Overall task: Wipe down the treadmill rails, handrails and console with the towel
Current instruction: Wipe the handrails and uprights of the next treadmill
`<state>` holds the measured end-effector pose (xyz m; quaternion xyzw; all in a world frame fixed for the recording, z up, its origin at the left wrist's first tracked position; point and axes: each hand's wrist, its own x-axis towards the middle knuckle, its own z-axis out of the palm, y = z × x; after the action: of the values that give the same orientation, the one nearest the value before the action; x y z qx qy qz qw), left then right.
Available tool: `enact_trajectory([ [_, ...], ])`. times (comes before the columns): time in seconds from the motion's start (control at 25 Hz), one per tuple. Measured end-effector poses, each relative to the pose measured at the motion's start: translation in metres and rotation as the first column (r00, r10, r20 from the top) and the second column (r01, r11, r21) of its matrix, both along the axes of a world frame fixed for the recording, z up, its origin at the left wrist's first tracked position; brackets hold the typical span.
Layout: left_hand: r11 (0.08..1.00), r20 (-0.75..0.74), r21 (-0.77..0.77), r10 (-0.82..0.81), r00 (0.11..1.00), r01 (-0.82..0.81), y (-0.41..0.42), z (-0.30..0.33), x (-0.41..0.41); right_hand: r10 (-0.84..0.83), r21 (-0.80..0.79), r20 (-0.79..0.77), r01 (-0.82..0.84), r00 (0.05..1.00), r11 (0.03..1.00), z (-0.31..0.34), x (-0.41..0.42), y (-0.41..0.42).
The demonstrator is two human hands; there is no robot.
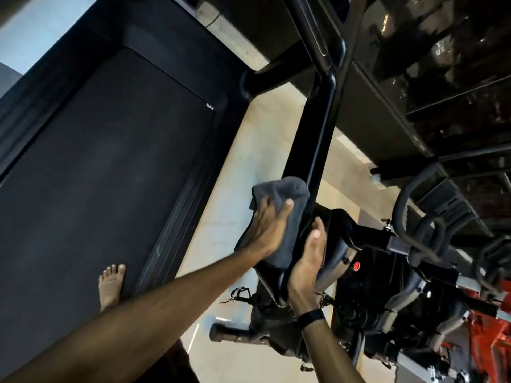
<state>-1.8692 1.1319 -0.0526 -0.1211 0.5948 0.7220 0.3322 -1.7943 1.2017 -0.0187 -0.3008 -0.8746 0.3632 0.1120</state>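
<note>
Towel [279,214] pressed on handrail [312,150] by left hand [269,230], right hand [307,264] gripping rail end

Bare arms — black wristband [311,317]

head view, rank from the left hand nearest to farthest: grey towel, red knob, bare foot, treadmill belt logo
1. Grey towel: under the left hand, against the handrail.
2. Red knob: to the right, on the exercise bike.
3. Bare foot: lower left, on the belt.
4. Treadmill belt logo: up at the belt's far corner.

Pale tiled floor [243,150] — dark glossy wall panels [431,64] — exercise bike [387,272] beside, dim light
</note>
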Motion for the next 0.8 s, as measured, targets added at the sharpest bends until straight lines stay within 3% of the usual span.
enact_trajectory([
  [0.04, 1.000, -0.042, 0.012, -0.009, 0.999, 0.009, -0.003, 0.004, 0.018, -0.037, 0.078, 0.084, 0.030, 0.996, 0.996, -0.001, -0.001, 0.009],
  [0.16, 0.999, -0.174, 0.036, 0.043, 0.984, -0.037, -0.004, 0.015, 0.046, 0.021, 0.028, 0.147, -0.025, 0.989, 0.999, 0.015, -0.039, 0.022],
  [0.2, 0.998, -0.170, 0.040, 0.048, 0.984, -0.041, 0.001, 0.013, 0.042, 0.043, 0.111, 0.145, -0.059, 0.989, 0.992, 0.019, -0.061, 0.027],
  [0.36, 0.997, 0.024, 0.006, 0.076, 0.997, -0.076, 0.021, -0.015, -0.018, 0.079, 0.185, 0.280, -0.134, 0.957, 0.974, 0.021, -0.148, 0.021],
  [0.52, 0.994, 0.117, 0.056, 0.083, 0.990, -0.090, 0.032, -0.031, -0.049, -0.041, 0.290, 0.238, -0.030, 0.970, 0.957, 0.009, -0.151, 0.024],
  [0.64, 0.993, 0.040, 0.082, 0.083, 0.996, -0.086, 0.019, -0.018, -0.026, -0.047, 0.346, 0.201, -0.026, 0.978, 0.938, 0.007, -0.151, 0.025],
  [0.8, 0.992, -0.003, 0.095, 0.089, 0.996, -0.088, 0.014, -0.003, 0.006, -0.028, 0.293, 0.153, -0.018, 0.988, 0.956, 0.006, -0.150, 0.025],
])
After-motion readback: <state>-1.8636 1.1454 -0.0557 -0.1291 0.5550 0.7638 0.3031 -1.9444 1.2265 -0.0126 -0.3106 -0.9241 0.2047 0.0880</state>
